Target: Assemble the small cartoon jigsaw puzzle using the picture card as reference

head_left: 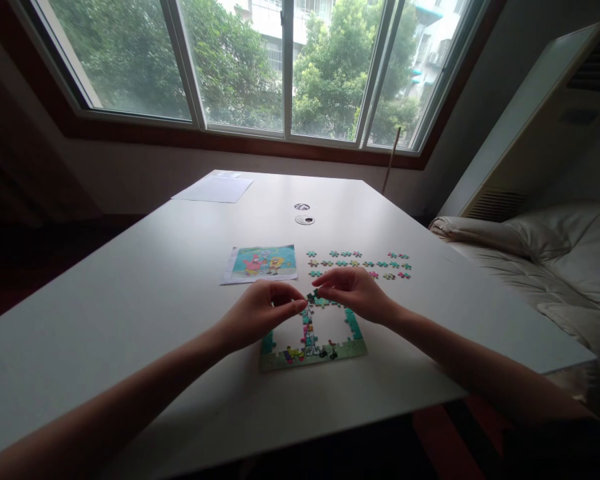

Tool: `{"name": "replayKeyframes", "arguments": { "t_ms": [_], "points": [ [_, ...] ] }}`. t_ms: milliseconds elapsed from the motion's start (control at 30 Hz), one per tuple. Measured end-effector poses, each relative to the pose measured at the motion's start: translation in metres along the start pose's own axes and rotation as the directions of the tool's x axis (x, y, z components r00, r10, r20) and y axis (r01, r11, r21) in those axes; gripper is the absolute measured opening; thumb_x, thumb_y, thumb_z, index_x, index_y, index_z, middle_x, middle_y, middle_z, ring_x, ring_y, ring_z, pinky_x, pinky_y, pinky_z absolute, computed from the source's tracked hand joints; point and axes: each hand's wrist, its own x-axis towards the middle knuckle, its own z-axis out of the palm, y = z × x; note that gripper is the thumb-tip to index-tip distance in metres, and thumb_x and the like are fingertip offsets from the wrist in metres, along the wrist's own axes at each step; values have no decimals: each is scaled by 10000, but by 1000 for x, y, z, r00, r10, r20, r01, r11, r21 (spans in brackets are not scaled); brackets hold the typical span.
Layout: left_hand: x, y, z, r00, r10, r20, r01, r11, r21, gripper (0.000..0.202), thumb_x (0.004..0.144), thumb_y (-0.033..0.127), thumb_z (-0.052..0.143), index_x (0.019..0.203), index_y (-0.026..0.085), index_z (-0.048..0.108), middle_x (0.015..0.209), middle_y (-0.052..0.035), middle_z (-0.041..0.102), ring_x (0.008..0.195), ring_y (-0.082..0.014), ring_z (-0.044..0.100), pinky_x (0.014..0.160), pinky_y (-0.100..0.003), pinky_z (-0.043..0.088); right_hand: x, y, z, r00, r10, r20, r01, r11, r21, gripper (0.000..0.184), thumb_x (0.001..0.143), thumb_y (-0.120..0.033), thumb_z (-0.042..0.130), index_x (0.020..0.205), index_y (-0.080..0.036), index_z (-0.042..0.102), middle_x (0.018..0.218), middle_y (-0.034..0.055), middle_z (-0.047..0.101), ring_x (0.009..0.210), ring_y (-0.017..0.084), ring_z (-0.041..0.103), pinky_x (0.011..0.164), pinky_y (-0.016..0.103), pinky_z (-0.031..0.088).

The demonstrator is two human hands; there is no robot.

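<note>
A partly assembled jigsaw puzzle [316,361] lies near the table's front edge, with its border and a middle column joined. My right hand [356,291] pinches a dark green puzzle piece [313,295], tilted above the puzzle's top edge. My left hand [263,308] reaches in from the left, thumb and forefinger closed together beside that piece. Whatever sits between the left fingertips is hidden. Both hands cover parts of the puzzle's upper side.
Behind my left hand lies a printed reference picture [265,261]. Several loose puzzle pieces [369,264] are laid in rows behind my right hand. White paper [214,188] and a round metal fitting [305,220] are farther back on the white table [145,280]. A sofa [545,253] stands right.
</note>
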Motion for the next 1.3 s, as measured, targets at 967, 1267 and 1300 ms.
{"name": "replayKeyframes", "arguments": {
  "t_ms": [967, 1267, 1300],
  "points": [
    [0, 5, 2, 979, -200, 35, 198, 907, -371, 200, 685, 334, 666, 729, 140, 682, 663, 3, 628, 595, -98, 483, 572, -219, 368, -7, -5, 0, 958, -282, -45, 233, 865, -444, 126, 778, -290, 631, 813, -180, 682, 701, 17, 671, 576, 88, 538, 522, 208, 402],
    [0, 4, 1, 980, -197, 25, 191, 903, -385, 216, 700, 339, 666, 750, 130, 684, 685, -4, 641, 621, -101, 502, 600, -222, 386, -8, -5, -2, 951, -308, 3, 275, 844, -461, 116, 764, -274, 656, 771, -158, 645, 692, 3, 629, 546, 68, 482, 528, 203, 398],
    [1, 3, 0, 979, -201, 23, 195, 903, -382, 220, 703, 343, 662, 751, 128, 684, 671, -1, 634, 606, -98, 494, 589, -220, 383, -8, -4, -2, 948, -319, 11, 287, 836, -467, 137, 748, -288, 675, 763, -157, 637, 694, 3, 624, 543, 66, 474, 528, 203, 400]
  ]
}}
